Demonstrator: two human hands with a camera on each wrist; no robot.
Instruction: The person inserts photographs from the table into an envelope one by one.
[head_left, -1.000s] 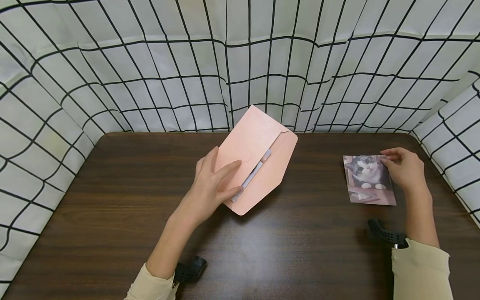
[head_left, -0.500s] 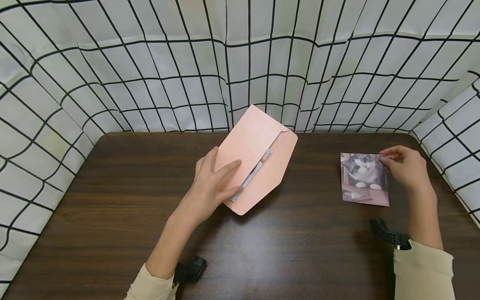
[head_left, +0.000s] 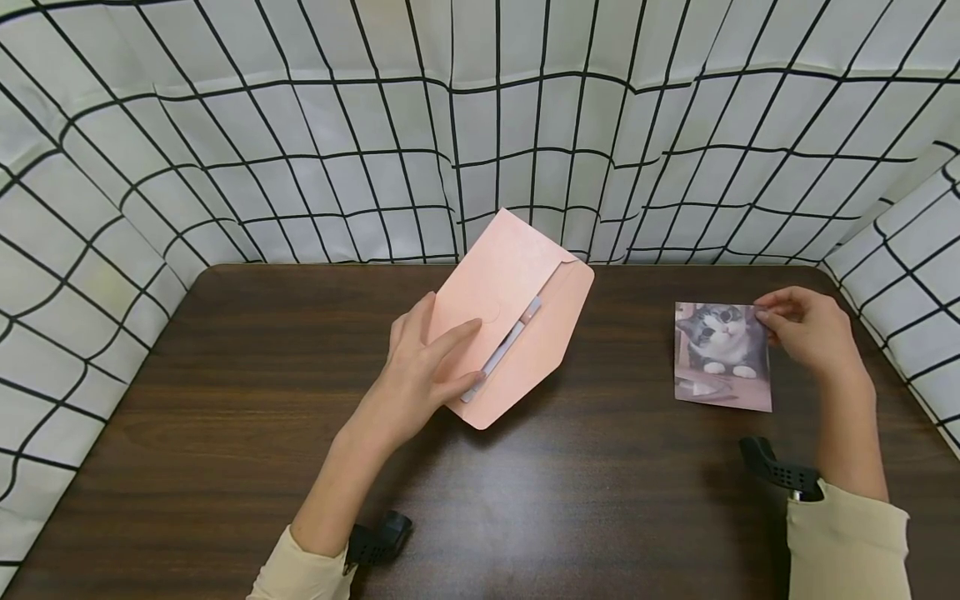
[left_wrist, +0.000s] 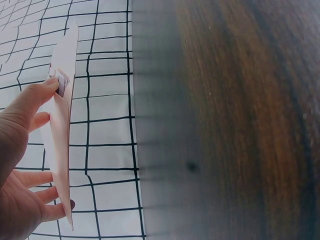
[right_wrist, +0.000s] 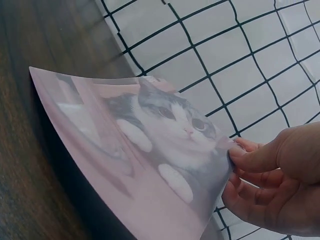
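My left hand (head_left: 408, 379) holds a pink envelope (head_left: 517, 258) tilted above the table, its flap folded open toward the lower right. In the left wrist view the thumb presses at the envelope's mouth (left_wrist: 61, 82), with the other fingers behind it. A pale greyish edge of contents (head_left: 504, 350) shows inside the mouth; what it is I cannot tell. Over at the right, my right hand (head_left: 813, 333) pinches a cat photo card (head_left: 722, 357) by its upper right edge between thumb and fingers. In the right wrist view the card (right_wrist: 150, 160) bends slightly and stands off the table.
A dark wood table (head_left: 247, 433) spans the scene. White cloth with a black grid (head_left: 480, 125) hangs along the table's back and sides. A black wrist camera mount (head_left: 378, 537) sits on the left wrist, another mount (head_left: 780, 467) on the right.
The right hand has raised the photo card a little and shifted it slightly left and away from me. The left hand and the envelope have hardly moved.
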